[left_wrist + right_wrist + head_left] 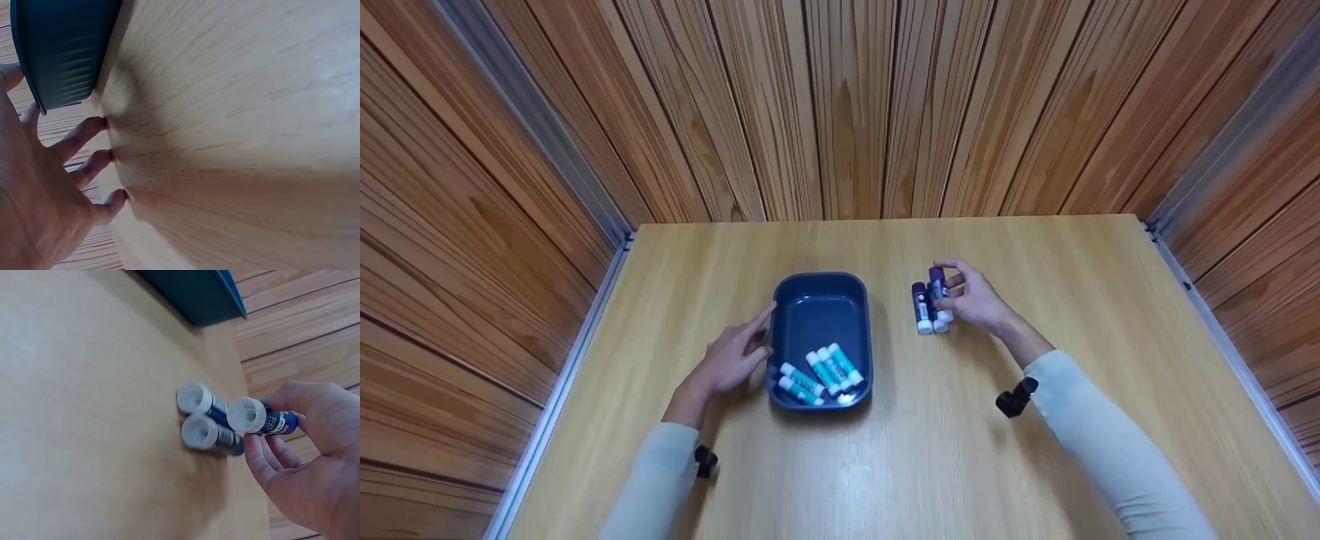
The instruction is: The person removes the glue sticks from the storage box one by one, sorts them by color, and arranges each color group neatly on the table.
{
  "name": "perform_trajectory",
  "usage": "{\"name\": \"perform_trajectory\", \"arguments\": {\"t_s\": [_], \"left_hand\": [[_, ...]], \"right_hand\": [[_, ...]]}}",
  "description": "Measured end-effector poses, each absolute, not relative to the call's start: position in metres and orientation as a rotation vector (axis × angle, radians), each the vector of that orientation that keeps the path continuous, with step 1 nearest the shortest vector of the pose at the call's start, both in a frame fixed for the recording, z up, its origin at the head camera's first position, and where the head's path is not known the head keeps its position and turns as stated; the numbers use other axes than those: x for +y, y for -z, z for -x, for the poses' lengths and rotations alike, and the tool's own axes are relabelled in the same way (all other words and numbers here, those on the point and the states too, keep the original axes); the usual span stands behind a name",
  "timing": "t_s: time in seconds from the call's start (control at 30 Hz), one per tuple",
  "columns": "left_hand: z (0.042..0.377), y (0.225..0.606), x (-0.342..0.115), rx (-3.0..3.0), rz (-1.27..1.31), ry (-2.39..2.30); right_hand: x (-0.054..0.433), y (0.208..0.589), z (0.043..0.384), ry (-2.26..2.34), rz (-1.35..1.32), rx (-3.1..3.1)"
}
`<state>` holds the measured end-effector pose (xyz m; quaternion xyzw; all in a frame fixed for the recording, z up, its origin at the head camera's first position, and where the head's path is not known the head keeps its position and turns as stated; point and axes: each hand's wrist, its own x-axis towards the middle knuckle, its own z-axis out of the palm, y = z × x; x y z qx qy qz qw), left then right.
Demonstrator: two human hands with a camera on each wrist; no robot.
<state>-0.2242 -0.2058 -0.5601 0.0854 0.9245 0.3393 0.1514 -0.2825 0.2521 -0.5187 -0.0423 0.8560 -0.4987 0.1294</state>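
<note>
My right hand (976,298) pinches a purple glue stick with a white base (270,421) between thumb and fingers, raised above the table. Below it, two more purple glue sticks (921,309) lie side by side on the wood, one partly hidden in the head view. A dark blue tray (819,282) stands left of them. Several green-and-white glue sticks (834,366) lie in its near end. On the tray's left side, my left hand (730,355) touches the rim with index finger and thumb; the left wrist view shows its other fingertips (116,197) on the table.
The light wooden table (840,480) carries the tray near its middle. Wood-plank walls (847,112) rise behind and on both sides, with grey metal strips (562,375) along the table's side edges. A small black camera (1017,397) sits at the right wrist.
</note>
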Motion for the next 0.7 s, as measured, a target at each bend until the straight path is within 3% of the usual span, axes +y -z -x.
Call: {"name": "perform_trajectory", "arguments": {"t_s": [0.7], "left_hand": [[0.223, 0.559, -0.206, 2.669, -0.266, -0.965]], "right_hand": [[0.276, 0.543, 0.287, 1.382, -0.069, 2.442]]}}
